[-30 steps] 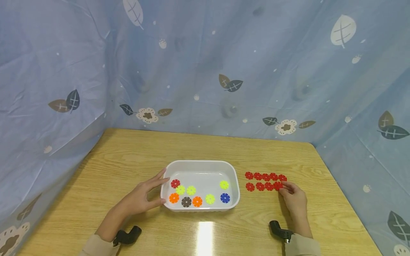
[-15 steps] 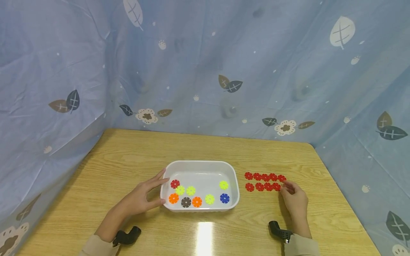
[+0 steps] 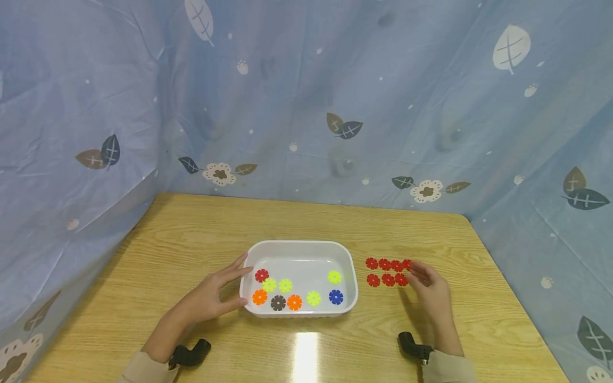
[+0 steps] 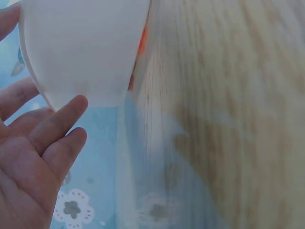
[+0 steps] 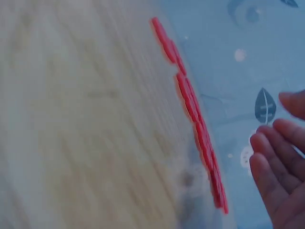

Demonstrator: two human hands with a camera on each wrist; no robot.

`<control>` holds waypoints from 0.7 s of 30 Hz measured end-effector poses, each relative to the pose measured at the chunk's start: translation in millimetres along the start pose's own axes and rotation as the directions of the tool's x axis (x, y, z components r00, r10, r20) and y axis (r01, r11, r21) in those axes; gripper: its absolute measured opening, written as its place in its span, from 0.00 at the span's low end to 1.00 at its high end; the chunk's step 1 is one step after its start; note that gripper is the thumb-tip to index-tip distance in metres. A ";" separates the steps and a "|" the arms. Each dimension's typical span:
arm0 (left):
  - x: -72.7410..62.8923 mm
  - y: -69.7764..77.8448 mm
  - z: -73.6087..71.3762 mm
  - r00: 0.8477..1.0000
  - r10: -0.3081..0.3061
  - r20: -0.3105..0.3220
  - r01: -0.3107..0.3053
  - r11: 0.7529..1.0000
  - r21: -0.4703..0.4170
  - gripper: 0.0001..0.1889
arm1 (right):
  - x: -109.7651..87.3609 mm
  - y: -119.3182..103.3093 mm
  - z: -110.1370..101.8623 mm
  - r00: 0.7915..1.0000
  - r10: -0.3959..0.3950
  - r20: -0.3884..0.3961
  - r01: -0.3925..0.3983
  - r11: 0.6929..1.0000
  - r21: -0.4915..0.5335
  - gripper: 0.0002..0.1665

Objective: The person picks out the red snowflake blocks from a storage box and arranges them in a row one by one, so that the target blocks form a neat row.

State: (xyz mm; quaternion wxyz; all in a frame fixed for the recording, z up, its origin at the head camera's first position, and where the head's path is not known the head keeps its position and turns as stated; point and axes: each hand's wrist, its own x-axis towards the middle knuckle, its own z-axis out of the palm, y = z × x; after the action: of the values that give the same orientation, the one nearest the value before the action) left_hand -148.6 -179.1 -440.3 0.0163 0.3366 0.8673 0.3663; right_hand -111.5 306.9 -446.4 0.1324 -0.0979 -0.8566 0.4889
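My left hand (image 3: 213,290) touches the left end of a white plastic tray (image 3: 299,242) with spread, extended fingers; its thumb is at the near corner. The left wrist view shows fingertips against the tray's wall (image 4: 90,47). Flat notched flower discs lie inside the tray, including a red disc (image 3: 262,275), an orange disc (image 3: 295,302) and a blue disc (image 3: 336,297). Two rows of red discs (image 3: 373,280) lie on the table right of it. My right hand (image 3: 436,298) hovers over their right end, hiding some. Its fingers (image 5: 267,176) are loosely bent, thumb apart, nothing held.
A wooden table (image 3: 210,223) carries everything, with a blue patterned curtain (image 3: 287,96) hanging behind it and at both sides. Black camera mounts (image 3: 191,354) sit on both wrists. Light glares off the table in front of the tray.
My right hand has moved left from the right end of the red rows and now covers more of the discs there. The left hand and tray look unmoved.
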 end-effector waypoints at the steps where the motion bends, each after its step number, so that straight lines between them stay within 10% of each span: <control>1: -0.2 0.1 -0.1 1.000 -0.001 0.000 0.001 1.000 -0.001 0.33 | -0.4 -2.0 1.6 1.000 -0.015 0.020 0.015 1.000 0.006 0.24; 21: -0.6 -1.7 0.4 1.000 0.001 -0.006 -0.001 1.000 0.000 0.33 | -11.8 -66.8 54.0 0.924 -0.211 0.319 0.112 0.946 0.303 0.27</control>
State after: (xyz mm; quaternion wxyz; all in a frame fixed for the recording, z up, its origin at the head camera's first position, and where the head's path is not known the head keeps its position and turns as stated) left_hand -148.9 -180.0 -441.8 0.0135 0.3361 0.8673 0.3670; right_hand -120.3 226.0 -416.5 0.0317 0.0814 -0.7940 0.6016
